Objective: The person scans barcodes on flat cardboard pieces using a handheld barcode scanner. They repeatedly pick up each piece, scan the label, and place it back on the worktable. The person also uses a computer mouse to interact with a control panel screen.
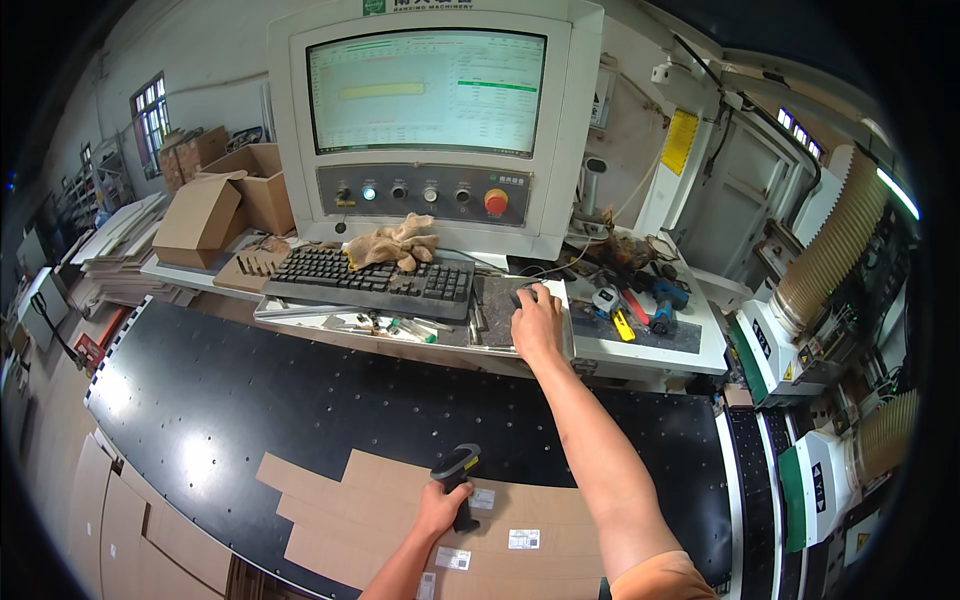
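Scanner [456, 478] clamped in my left hand [437, 508] over labelled brown boards [400, 520] at the black bed's near edge; right hand [537, 325] closed on mouse [527, 293]. Scanning looks underway, mid-job.

left hand [440, 508]: lower centre, fingers curled shut | right hand [538, 325]: centre, arm stretched forward, palm down
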Tool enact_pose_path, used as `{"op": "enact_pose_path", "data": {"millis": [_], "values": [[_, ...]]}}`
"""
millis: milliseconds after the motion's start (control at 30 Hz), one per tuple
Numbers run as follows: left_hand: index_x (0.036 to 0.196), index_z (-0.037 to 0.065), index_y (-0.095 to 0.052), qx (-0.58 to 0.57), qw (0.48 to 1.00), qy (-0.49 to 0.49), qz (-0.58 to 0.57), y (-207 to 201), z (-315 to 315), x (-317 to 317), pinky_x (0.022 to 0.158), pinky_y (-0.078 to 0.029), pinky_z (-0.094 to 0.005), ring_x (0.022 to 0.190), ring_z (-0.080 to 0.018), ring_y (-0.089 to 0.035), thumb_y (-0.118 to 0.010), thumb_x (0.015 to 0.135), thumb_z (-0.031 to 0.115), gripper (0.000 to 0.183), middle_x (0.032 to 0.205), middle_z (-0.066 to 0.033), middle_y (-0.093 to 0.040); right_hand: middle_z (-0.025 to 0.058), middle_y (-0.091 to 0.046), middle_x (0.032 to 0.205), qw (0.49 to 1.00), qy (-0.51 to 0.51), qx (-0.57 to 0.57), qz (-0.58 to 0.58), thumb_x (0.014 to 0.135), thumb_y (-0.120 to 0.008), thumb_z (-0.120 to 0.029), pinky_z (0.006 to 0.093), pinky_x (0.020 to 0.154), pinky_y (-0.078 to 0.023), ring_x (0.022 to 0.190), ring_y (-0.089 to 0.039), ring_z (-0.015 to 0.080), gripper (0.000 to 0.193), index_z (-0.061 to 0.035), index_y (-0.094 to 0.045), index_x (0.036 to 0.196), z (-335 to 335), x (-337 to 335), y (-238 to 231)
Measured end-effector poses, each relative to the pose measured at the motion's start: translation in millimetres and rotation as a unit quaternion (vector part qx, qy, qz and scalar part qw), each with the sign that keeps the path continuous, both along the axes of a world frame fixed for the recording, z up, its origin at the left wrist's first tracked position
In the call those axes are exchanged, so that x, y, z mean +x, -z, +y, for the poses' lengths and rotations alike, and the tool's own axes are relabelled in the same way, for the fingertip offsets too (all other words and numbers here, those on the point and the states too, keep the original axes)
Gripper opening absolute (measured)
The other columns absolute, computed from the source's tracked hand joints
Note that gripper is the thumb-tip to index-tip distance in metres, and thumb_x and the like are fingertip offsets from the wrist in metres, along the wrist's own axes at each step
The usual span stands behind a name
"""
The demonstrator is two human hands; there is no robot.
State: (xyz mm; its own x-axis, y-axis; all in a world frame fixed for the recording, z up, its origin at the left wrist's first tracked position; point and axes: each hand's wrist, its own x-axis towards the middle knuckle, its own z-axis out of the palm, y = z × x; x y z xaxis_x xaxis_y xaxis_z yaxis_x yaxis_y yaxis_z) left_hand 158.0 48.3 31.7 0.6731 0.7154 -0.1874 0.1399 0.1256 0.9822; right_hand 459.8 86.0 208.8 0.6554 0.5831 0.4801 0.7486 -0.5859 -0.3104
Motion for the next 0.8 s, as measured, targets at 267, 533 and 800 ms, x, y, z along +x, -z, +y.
{"op": "enact_pose_path", "data": {"millis": [267,533,800], "values": [[0.091,-0.010,-0.072,0.012,1.000,0.003,-0.008,5.8,1.4,-0.5,0.068,-0.053,-0.0338,0.074,-0.0150,-0.065,-0.076,0.085,0.029,0.040,0.079,-0.0104,-0.071,0.0160,-0.050,0.144,1.000,-0.008,0.015,0.000,0.093,-0.064,-0.010,0.0474,0.107,-0.045,0.126,-0.050,0.0394,0.039,-0.0067,-0.064,0.132,0.1,1.1,0.9],[0.091,-0.010,-0.072,0.012,1.000,0.001,0.021,4.2,1.5,-1.0,0.068,-0.053,-0.0338,0.074,-0.0144,-0.064,-0.076,0.086,0.030,0.040,0.079,-0.0106,-0.071,0.0167,-0.049,0.145,1.000,-0.005,0.012,-0.004,0.094,-0.064,-0.011,0.0472,0.107,-0.045,0.129,-0.049,0.0387,0.039,-0.0062,-0.064,0.133,0.4,1.8,1.4],[0.097,-0.007,-0.073,-0.009,1.000,0.013,0.006,-4.9,1.4,-1.8,0.073,-0.052,-0.0321,0.079,-0.0139,-0.064,-0.074,0.085,0.026,0.035,0.086,-0.0078,-0.071,0.0189,-0.049,0.144,1.000,-0.007,0.017,-0.001,0.094,-0.063,-0.011,0.0478,0.108,-0.044,0.126,-0.049,0.0406,0.039,-0.0050,-0.065,0.132,1.7,6.2,5.4]]}}
